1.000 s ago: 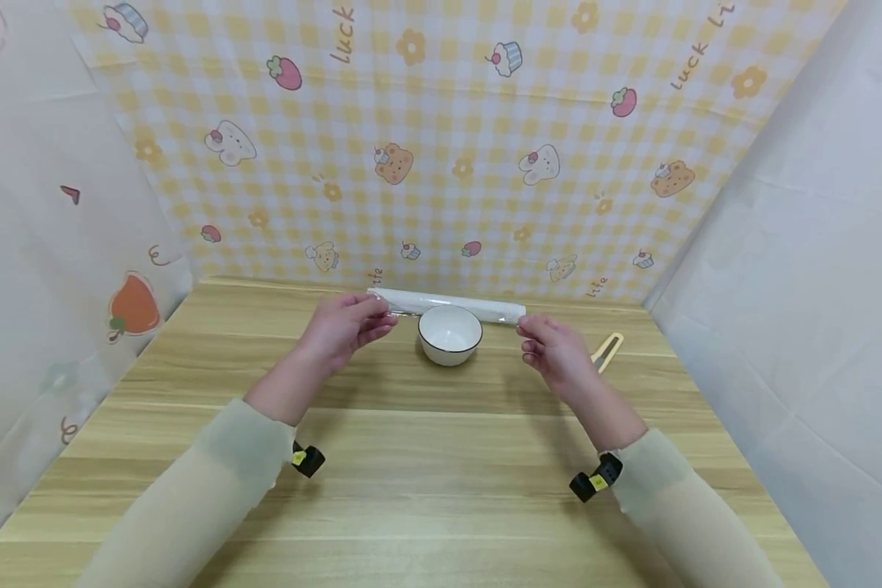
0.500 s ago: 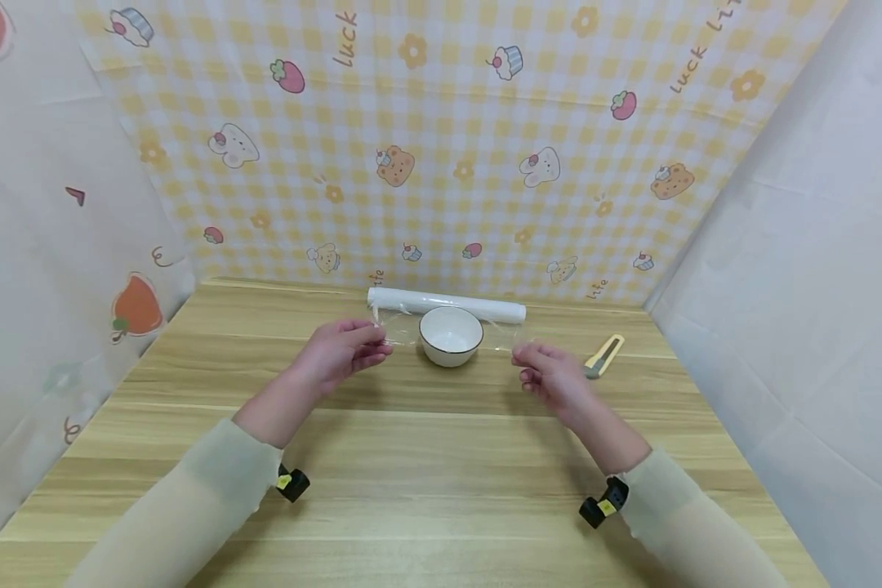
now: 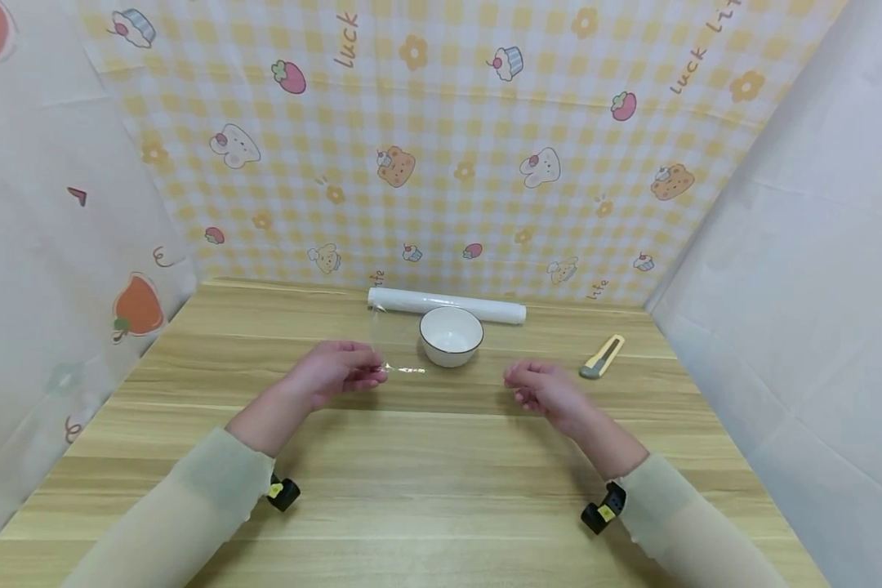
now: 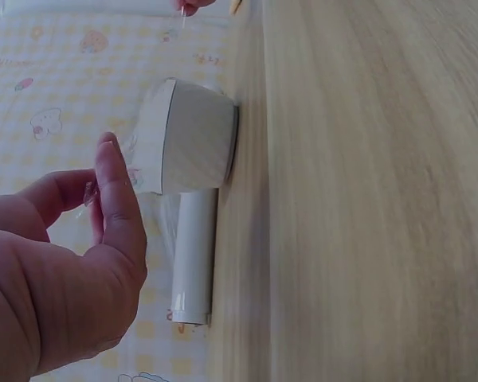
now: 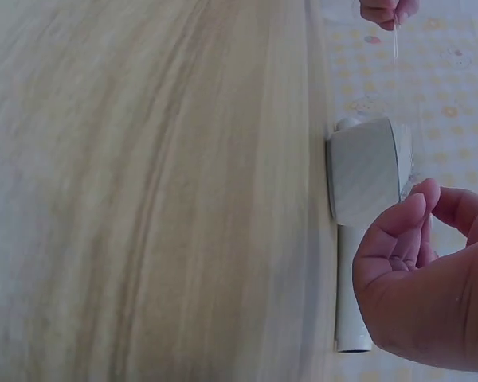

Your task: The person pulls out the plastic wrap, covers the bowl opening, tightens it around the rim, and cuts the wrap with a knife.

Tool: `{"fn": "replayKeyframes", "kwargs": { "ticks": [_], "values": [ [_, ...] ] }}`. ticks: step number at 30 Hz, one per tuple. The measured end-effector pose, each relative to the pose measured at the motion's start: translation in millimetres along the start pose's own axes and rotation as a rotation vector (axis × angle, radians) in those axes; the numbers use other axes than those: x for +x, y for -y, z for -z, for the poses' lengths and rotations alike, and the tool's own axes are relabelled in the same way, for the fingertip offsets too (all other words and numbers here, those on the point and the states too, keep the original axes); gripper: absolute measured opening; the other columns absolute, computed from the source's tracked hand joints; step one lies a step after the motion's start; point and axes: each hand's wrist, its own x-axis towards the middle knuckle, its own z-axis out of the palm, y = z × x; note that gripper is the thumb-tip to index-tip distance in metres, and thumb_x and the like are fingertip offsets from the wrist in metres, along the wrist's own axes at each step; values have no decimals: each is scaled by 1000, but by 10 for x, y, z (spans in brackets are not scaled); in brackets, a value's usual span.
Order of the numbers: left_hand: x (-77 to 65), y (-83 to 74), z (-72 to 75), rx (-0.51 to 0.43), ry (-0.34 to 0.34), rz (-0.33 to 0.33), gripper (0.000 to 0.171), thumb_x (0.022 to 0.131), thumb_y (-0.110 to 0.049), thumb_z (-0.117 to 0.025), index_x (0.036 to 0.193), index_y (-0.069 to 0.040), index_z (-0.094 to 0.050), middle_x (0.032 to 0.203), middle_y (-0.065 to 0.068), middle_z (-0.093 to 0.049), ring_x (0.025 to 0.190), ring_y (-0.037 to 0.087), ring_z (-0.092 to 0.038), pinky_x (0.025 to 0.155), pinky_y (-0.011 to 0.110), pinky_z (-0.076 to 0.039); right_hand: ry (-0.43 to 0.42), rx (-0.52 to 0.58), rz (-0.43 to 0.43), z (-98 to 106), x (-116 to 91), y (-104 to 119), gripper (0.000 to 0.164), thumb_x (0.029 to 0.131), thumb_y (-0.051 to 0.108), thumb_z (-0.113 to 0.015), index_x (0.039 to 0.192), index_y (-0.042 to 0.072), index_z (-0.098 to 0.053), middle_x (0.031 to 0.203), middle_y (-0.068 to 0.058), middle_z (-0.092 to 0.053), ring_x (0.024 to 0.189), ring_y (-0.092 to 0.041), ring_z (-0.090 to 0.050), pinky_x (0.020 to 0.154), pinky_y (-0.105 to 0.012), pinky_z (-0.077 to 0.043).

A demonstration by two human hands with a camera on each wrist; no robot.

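My left hand (image 3: 338,374) pinches one corner of a clear sheet of cling film (image 3: 412,371) between thumb and fingers. On the other side, my right hand (image 3: 547,390) pinches the opposite corner. The film runs from a white roll (image 3: 404,300) lying at the back and passes over a white bowl (image 3: 451,341) with a dark rim. That bowl stands upright just in front of the roll. In the left wrist view, crumpled film shows at the fingertips of my left hand (image 4: 103,215). The right wrist view has the bowl (image 5: 366,171) beyond my right fingertips.
A yellow utility knife (image 3: 603,358) lies on the wooden table (image 3: 441,482), to the right of my right hand. Behind the table hangs a checked cloth (image 3: 456,163); pale cloths flank both sides. A small black camera is strapped to each wrist.
Both hands have moved toward me, drawing the cling film from the roll forward over the bowl. The bowl, roll and knife have stayed in place; the knife now shows whole.
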Motion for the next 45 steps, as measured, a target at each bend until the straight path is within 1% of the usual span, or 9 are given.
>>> {"fn": "replayKeyframes", "kwargs": {
  "ticks": [3, 6, 9, 14, 21, 30, 35, 42, 45],
  "values": [
    [17, 47, 23, 60, 37, 10, 18, 110, -7, -63, 119, 8, -68, 99, 6, -78, 91, 14, -77, 91, 28, -66, 2, -27, -12, 11, 11, -38, 12, 109, 16, -66, 108, 6, -73, 95, 4, -72, 73, -6, -60, 63, -17, -51],
    [34, 84, 38, 95, 60, 28, 20, 109, -7, -65, 118, 10, -68, 100, 9, -79, 92, 15, -78, 90, 28, -66, -9, -42, -15, 24, 22, -66, 12, 108, 15, -66, 109, 5, -74, 93, 5, -72, 73, -6, -60, 62, -18, -51],
    [41, 105, 48, 91, 60, 54, 19, 108, -5, -66, 119, 11, -69, 101, 12, -80, 89, 15, -78, 86, 27, -66, -7, -67, -15, 34, 38, -84, 15, 108, 13, -66, 113, 1, -73, 94, 3, -72, 73, -6, -61, 61, -18, -52],
    [62, 126, 50, 75, 36, 89, 9, 106, 0, -66, 112, 6, -69, 99, 14, -80, 84, 15, -78, 80, 25, -67, 1, -115, -30, 43, 46, -83, 21, 106, 12, -69, 119, -5, -72, 92, 2, -72, 72, -6, -63, 59, -18, -53],
    [85, 163, 63, 107, 42, 107, 8, 105, 1, -68, 111, 6, -66, 99, 15, -78, 82, 16, -78, 76, 26, -67, 30, -129, -51, 53, 69, -101, 14, 105, 14, -71, 111, 2, -72, 94, 0, -74, 71, -6, -64, 59, -19, -54],
    [92, 175, 93, 132, 58, 105, 24, 105, -1, -67, 125, 13, -64, 100, 17, -80, 82, 16, -78, 77, 27, -67, 36, -153, -81, 70, 73, -111, 21, 106, 18, -70, 118, 0, -72, 95, 1, -74, 72, -5, -65, 60, -19, -54],
    [78, 144, 111, 148, 77, 107, 23, 106, -3, -67, 124, 12, -64, 98, 14, -79, 83, 16, -77, 78, 26, -67, 47, -164, -81, 89, 61, -106, 25, 106, 18, -70, 121, -2, -70, 94, 2, -74, 72, -5, -64, 59, -18, -52],
    [42, 120, 178, 250, 111, 121, 29, 105, -4, -70, 128, 12, -64, 101, 14, -78, 83, 16, -76, 77, 26, -66, 63, -152, -109, 154, 39, -93, 31, 107, 16, -68, 129, -6, -68, 96, 0, -74, 74, -6, -65, 61, -18, -53],
    [42, 120, 198, 262, 107, 120, 31, 104, -5, -71, 130, 12, -63, 100, 14, -78, 82, 15, -75, 76, 26, -66, 61, -149, -113, 187, 27, -87, 32, 106, 14, -68, 130, -7, -67, 95, 0, -75, 73, -5, -65, 61, -18, -53]
  ]
}}
